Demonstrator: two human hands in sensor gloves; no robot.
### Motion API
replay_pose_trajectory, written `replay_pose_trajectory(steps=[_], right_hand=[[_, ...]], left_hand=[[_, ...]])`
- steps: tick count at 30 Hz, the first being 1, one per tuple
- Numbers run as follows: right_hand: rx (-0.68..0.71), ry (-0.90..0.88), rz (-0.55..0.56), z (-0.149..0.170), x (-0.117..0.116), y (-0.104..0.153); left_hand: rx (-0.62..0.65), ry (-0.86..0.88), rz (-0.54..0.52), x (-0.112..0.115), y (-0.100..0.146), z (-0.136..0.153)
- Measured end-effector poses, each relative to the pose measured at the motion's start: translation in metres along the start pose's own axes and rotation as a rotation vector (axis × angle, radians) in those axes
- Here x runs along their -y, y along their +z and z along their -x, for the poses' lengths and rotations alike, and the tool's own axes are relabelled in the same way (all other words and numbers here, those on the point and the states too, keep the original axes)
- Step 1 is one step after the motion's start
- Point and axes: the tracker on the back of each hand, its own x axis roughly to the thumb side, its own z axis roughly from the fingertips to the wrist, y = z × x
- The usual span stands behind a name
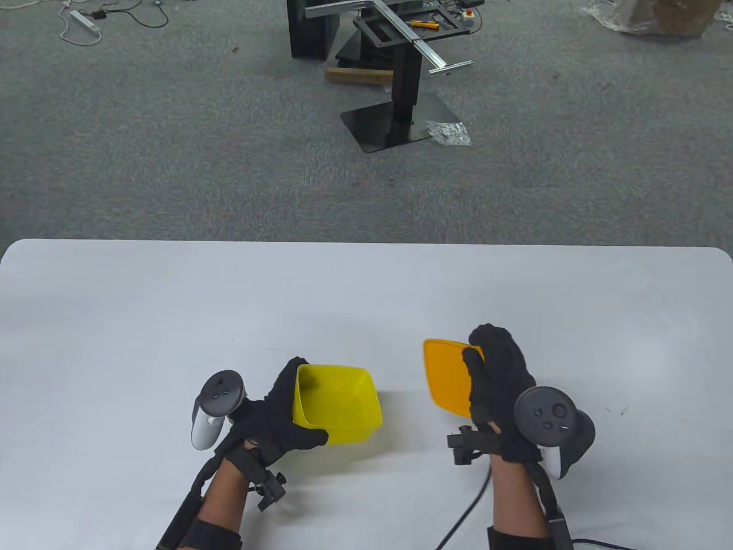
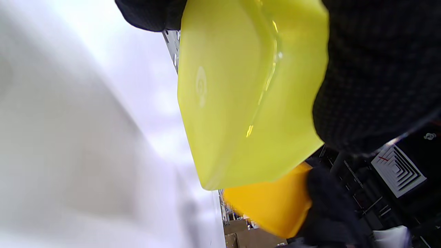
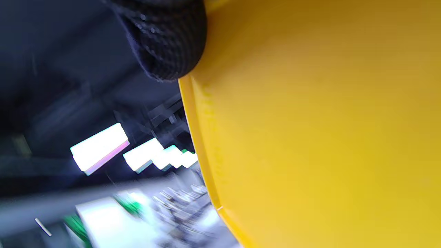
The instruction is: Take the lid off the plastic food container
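A yellow plastic container (image 1: 338, 404) is open, with no lid on it, and sits low over the white table (image 1: 366, 286). My left hand (image 1: 280, 409) grips its left wall. In the left wrist view the container's underside (image 2: 241, 103) fills the middle, with my gloved fingers (image 2: 372, 69) on its right. My right hand (image 1: 495, 372) holds the orange lid (image 1: 446, 375) tilted above the table, apart from the container. The lid also shows in the left wrist view (image 2: 272, 203) and fills the right wrist view (image 3: 327, 137), with a fingertip (image 3: 165, 38) on its edge.
The table's far edge (image 1: 366, 243) runs across the middle of the table view. Beyond it is grey carpet with a black stand (image 1: 395, 114), a crumpled foil wrapper (image 1: 449, 133) and cables.
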Motion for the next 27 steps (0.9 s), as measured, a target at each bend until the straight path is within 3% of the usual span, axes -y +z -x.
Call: replay_pose_trajectory(steps=[3, 6, 10, 13, 16, 17, 22, 27], right_hand=[[0.072, 0.444, -0.068, 0.023, -0.025, -0.003], [0.036, 0.616, -0.163, 0.045, -0.051, 0.001], [-0.013, 0.539, -0.180, 0.062, -0.079, 0.013], [-0.048, 0.504, -0.311, 0.070, -0.095, 0.013], [-0.120, 0.380, -0.373, 0.081, -0.109, 0.014], [-0.144, 0.410, -0.450, 0.082, -0.111, 0.013], [-0.157, 0.421, -0.589, 0.084, -0.121, 0.011], [-0.070, 0.240, -0.496, 0.066, -0.107, 0.010]], left_hand=[[-0.007, -0.012, -0.016, -0.004, 0.002, 0.001], [-0.011, -0.027, -0.030, -0.007, 0.003, 0.001], [-0.015, -0.038, -0.042, -0.011, 0.005, 0.001], [-0.022, -0.045, -0.044, -0.011, 0.005, 0.000], [-0.027, -0.053, -0.046, -0.012, 0.005, 0.000], [-0.028, -0.054, -0.049, -0.012, 0.006, 0.000], [-0.031, -0.044, -0.071, -0.019, 0.008, 0.002], [-0.023, -0.039, -0.110, -0.029, 0.013, 0.001]])
